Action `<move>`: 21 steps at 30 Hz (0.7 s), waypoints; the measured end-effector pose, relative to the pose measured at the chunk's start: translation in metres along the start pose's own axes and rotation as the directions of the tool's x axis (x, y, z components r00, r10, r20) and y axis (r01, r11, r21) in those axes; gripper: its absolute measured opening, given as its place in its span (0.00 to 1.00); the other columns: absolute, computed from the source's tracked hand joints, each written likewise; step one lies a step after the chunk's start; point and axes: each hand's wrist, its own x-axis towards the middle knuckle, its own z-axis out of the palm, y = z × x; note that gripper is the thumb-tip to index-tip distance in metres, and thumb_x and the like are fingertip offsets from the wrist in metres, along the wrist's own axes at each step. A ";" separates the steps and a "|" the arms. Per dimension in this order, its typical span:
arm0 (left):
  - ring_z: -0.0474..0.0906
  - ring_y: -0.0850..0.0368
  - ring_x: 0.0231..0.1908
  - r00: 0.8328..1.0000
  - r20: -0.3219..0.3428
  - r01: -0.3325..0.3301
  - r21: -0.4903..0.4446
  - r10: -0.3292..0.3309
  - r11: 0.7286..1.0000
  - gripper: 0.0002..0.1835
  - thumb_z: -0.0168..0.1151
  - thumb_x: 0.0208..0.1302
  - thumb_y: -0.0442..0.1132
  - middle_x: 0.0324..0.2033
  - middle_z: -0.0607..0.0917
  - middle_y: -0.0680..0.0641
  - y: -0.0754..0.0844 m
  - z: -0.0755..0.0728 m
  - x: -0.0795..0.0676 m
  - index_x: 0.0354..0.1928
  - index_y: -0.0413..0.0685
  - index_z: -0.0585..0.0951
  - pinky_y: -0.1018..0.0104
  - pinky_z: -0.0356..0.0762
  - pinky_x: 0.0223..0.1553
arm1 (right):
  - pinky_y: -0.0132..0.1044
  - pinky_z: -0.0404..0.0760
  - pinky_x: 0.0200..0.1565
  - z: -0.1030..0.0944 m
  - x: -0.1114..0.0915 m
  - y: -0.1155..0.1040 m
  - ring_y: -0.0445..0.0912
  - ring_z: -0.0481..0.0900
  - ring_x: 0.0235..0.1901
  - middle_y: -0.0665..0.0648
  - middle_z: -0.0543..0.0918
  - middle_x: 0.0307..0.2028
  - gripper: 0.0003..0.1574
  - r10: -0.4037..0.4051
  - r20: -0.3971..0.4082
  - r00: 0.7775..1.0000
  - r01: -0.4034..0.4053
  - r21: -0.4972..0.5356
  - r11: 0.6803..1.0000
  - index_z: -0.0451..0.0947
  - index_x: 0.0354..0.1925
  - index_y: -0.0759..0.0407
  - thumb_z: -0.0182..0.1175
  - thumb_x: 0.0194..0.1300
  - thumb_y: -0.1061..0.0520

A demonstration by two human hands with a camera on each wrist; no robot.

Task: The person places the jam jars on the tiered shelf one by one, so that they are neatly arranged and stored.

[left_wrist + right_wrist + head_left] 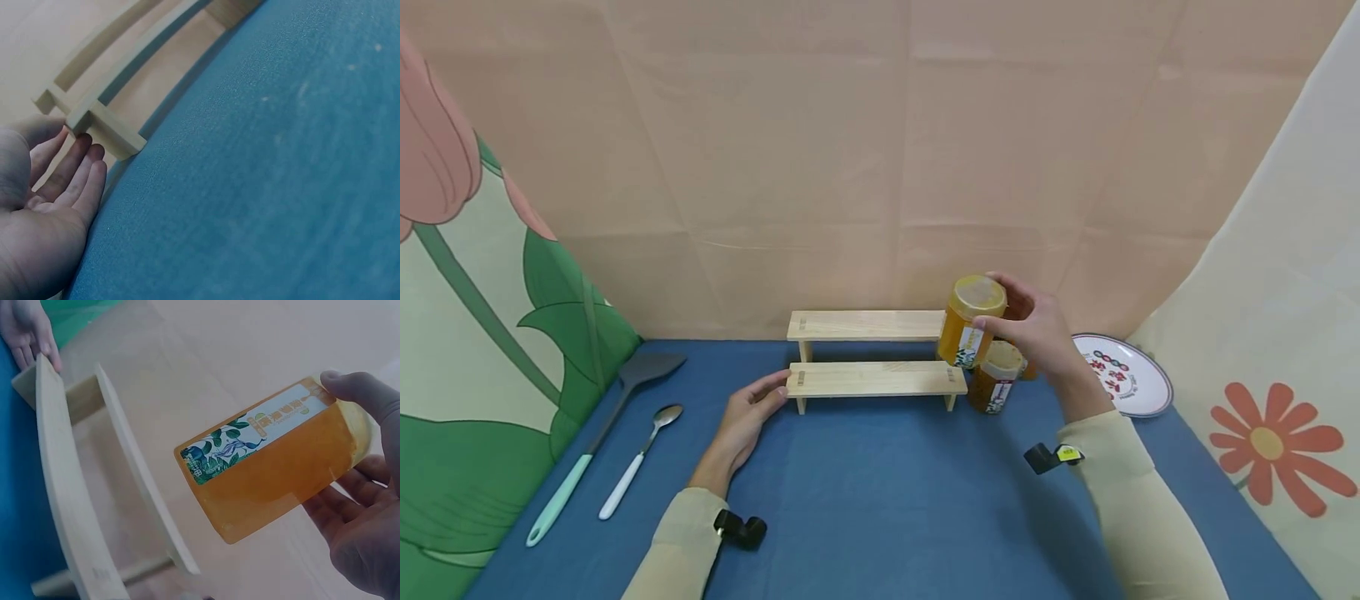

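Note:
My right hand (1033,329) grips a honey jar (964,333) near its lid, thumb on one side and fingers on the other. The jar is tilted, just past the right end of a two-step wooden rack (876,379). In the right wrist view its label (256,431) faces the camera. A darker honey jar (1000,383) stands below the held one, beside the rack. With loosely extended fingers, my left hand (745,421) touches the left end of the lower step; in the left wrist view the fingertips (81,142) lie right at that end.
An orange-brown thing (1030,369) shows partly behind the darker jar. A patterned plate (1138,379) lies at the right, partly behind my right forearm. At the left lie a spatula (602,429) and a white-handled spoon (636,467). Cloth walls border the blue table (880,500).

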 end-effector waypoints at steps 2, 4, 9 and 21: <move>0.73 0.56 0.66 1.000 0.001 0.001 0.004 -0.001 1.000 0.26 0.60 0.77 0.42 0.73 0.72 0.47 0.000 -0.001 -0.001 0.74 0.51 0.73 0.81 0.78 0.60 | 0.31 0.85 0.54 0.010 0.005 0.003 0.48 0.80 0.55 0.52 0.80 0.60 0.40 -0.014 0.029 0.999 0.014 0.009 1.000 0.70 0.73 0.46 0.71 0.66 0.55; 0.73 0.57 0.66 1.000 0.000 0.005 0.005 -0.005 1.000 0.26 0.59 0.77 0.42 0.73 0.72 0.47 0.000 -0.002 -0.002 0.74 0.51 0.73 0.81 0.78 0.60 | 0.32 0.85 0.55 0.019 0.011 0.006 0.50 0.80 0.56 0.54 0.80 0.61 0.41 -0.024 0.055 0.998 0.023 0.024 0.999 0.69 0.73 0.47 0.71 0.66 0.56; 0.74 0.58 0.65 1.000 -0.004 0.006 -0.007 -0.006 1.000 0.25 0.61 0.77 0.42 0.72 0.73 0.47 0.001 -0.001 -0.002 0.73 0.51 0.74 0.80 0.78 0.60 | 0.43 0.84 0.62 0.038 0.021 0.013 0.52 0.79 0.59 0.56 0.79 0.64 0.41 -0.009 0.079 0.997 0.005 0.053 0.999 0.69 0.74 0.46 0.72 0.66 0.55; 0.74 0.58 0.65 1.000 0.002 0.007 0.001 -0.007 1.000 0.26 0.61 0.77 0.44 0.71 0.73 0.47 0.001 0.003 -0.001 0.73 0.52 0.74 0.77 0.78 0.62 | 0.53 0.77 0.71 0.059 0.043 0.020 0.54 0.77 0.63 0.55 0.77 0.67 0.45 0.041 0.106 0.994 -0.051 0.098 0.994 0.66 0.76 0.44 0.73 0.66 0.52</move>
